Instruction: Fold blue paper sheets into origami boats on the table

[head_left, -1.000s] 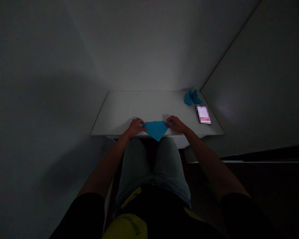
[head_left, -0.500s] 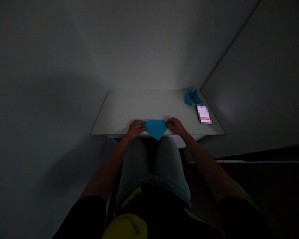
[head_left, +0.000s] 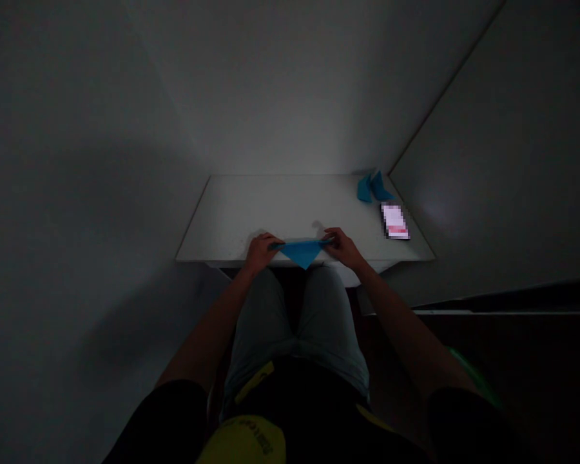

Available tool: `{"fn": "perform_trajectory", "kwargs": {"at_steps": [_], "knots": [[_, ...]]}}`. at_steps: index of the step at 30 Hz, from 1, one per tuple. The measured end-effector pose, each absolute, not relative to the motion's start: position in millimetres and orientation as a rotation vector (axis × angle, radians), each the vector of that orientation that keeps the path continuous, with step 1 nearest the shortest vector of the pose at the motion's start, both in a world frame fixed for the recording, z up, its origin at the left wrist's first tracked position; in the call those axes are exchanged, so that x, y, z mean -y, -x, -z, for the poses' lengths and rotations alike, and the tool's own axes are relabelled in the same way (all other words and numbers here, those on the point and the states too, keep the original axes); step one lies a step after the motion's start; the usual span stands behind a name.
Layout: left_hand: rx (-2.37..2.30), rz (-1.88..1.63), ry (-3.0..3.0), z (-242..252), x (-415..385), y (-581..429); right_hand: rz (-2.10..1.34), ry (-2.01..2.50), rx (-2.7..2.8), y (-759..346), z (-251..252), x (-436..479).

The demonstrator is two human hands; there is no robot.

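A sheet of blue paper point(head_left: 303, 252) lies at the front edge of the white table, its lower point hanging past the edge toward my lap. It has a folded band along its far side and looks like a downward triangle. My left hand point(head_left: 265, 250) is closed on the left end of that band. At the opposite end, my right hand point(head_left: 339, 246) pinches the paper, its index finger raised a little. The fingertips under the paper are hidden.
Two folded blue paper pieces point(head_left: 373, 187) stand at the table's back right corner. In front of them lies a phone point(head_left: 395, 221) with a lit, pixelated screen. Walls border the white table point(head_left: 270, 200) at the back and right.
The far side of the blue paper has folded toward me, so the visible sheet is now shorter and more triangular. Both hands have kept their grip at the ends.
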State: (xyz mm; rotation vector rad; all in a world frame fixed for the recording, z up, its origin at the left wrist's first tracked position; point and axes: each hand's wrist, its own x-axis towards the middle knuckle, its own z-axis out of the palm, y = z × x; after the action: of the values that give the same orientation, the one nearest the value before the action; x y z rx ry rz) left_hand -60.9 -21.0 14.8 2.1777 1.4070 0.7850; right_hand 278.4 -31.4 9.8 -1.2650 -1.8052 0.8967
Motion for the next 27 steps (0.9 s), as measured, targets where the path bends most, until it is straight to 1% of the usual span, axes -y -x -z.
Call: {"fn": "perform_trajectory", "kwargs": {"at_steps": [10, 18, 27], "knots": [[-1.472, -0.792, -2.131, -13, 16, 60, -0.547, 1.436, 2.001, -276, 5, -2], [-1.373, -0.830, -2.102, -16, 19, 60, -0.522, 1.291, 2.069, -285, 4, 11], [-1.468, -0.854, -2.070, -9, 16, 59, -0.518, 1.537, 2.011, -278, 7, -6]]}}
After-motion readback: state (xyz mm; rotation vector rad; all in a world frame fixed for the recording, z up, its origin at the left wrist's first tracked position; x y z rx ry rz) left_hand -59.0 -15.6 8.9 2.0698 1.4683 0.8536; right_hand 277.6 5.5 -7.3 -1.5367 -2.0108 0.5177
